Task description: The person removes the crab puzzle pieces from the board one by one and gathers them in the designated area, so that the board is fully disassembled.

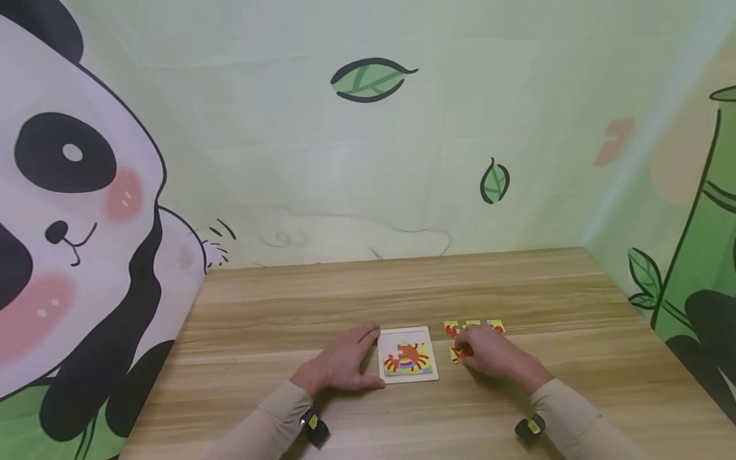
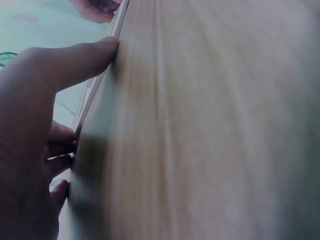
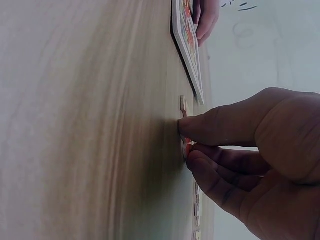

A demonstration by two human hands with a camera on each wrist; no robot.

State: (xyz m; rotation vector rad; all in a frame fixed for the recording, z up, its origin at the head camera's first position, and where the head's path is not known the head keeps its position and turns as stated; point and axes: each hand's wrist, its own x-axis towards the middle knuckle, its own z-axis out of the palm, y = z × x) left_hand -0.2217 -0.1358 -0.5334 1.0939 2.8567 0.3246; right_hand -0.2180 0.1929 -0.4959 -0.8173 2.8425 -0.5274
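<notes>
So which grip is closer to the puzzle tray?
Left. The left grip touches the puzzle tray on its left side; the right grip is apart from it, out to the right, pinching a loose piece.

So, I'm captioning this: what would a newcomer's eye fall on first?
Probably the huge cartoon panda filling the head view's left side. Then the crab puzzle on the table: the left hand touches its left edge, and to its right the right hand pinches a small piece.
</notes>
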